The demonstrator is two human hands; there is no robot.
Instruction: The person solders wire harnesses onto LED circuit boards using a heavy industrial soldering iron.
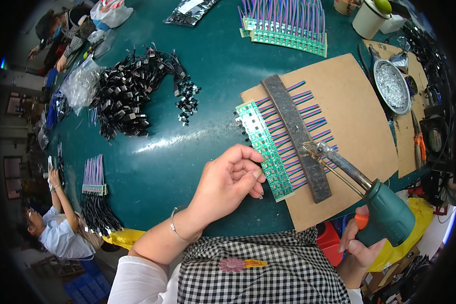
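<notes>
A green circuit board panel [261,144] lies at a slant on a brown cardboard sheet [357,96]. Rows of purple, blue and green wires [316,121] run rightward from it, under a dark flat bar [296,137] resting across them. At the panel's lower left edge is my left hand [228,180], fingers curled and thumb against the fingertips; whatever they pinch, if anything, is hidden. My right hand [359,245] grips a green soldering gun [390,213] by its handle, near the orange-red trigger. Its metal tip reaches over the bar's right edge.
Black cables with plugs [124,96] are heaped at left on the green table [182,157]. More wired boards [289,40] lie at the far side. At right stand a metal bowl [391,86] of silvery bits and orange-handled pliers [419,144]. Two other people work at left.
</notes>
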